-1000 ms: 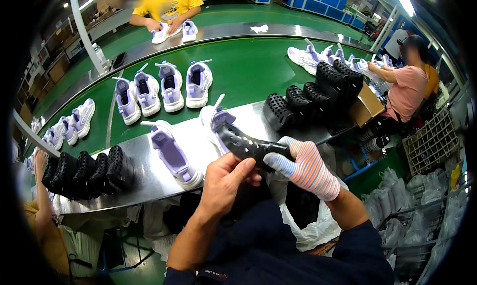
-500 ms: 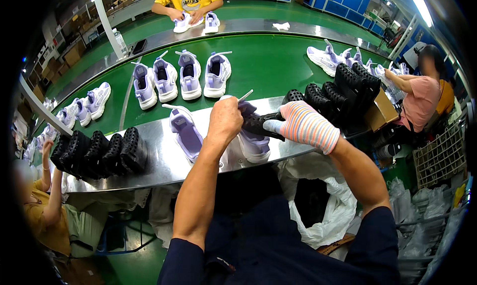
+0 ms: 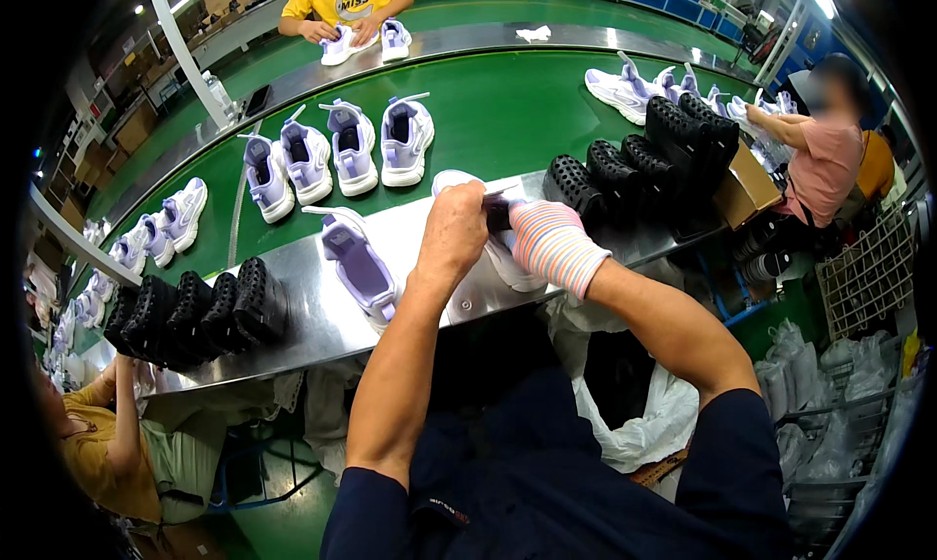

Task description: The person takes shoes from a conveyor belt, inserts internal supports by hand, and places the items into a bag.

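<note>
My bare left hand (image 3: 452, 230) is closed on the upper part of a white and lavender sneaker (image 3: 515, 270), near its pull loop. My right hand (image 3: 558, 246), in a striped knit glove, grips a black insole (image 3: 500, 216) at the shoe's opening. Most of the insole is hidden by the shoe and my hands. Left of them stands a second sneaker (image 3: 361, 265) with a bare lavender inside. Both shoes rest on the metal ledge (image 3: 312, 297).
Stacked black dotted insoles (image 3: 259, 301) sit left, with more stacks (image 3: 576, 184) right. Several sneakers (image 3: 356, 145) stand on the green belt (image 3: 498, 111). A white bag (image 3: 634, 438) hangs open below the ledge. Co-workers are at the left, far side and right.
My right hand has moved left, close to my left hand. The insole, earlier largely visible above the shoe, is now mostly hidden at its opening. The whole view has shifted slightly.
</note>
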The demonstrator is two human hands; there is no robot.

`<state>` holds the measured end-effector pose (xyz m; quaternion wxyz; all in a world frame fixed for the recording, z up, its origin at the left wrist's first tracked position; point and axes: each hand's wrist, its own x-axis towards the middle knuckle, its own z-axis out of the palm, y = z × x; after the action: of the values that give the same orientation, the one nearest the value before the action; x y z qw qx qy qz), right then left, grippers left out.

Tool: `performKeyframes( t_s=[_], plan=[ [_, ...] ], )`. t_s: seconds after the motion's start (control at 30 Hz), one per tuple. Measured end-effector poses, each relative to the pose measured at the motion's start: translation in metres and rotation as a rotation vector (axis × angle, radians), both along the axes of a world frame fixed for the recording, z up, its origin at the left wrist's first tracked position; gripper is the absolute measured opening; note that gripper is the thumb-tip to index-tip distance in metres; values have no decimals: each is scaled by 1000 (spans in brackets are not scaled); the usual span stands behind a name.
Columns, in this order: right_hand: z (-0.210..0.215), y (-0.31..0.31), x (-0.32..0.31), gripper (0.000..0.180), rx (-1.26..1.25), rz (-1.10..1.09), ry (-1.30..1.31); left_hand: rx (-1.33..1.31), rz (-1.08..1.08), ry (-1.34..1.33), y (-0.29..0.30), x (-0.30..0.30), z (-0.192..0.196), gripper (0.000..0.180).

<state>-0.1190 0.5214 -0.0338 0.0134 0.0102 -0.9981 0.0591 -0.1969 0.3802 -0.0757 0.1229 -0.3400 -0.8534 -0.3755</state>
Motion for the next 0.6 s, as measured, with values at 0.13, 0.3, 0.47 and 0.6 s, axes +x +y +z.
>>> performKeyframes(
  t_s=[0.13,0.3,0.47,0.6],
  plan=[
    [0,41,5,33,-315,-2,142,58,95,-244,0,5,1,50],
    [-18,66,-7,44,-361,-46,-31,19,195,-614,12,29,-9,108],
    [-35,36,-30,42,-303,-159,-134,-68,463,-606,28,12,-10,80],
    [-38,29,-40,34,-296,-261,-158,-258,436,-446,32,0,-12,66]
  ],
)
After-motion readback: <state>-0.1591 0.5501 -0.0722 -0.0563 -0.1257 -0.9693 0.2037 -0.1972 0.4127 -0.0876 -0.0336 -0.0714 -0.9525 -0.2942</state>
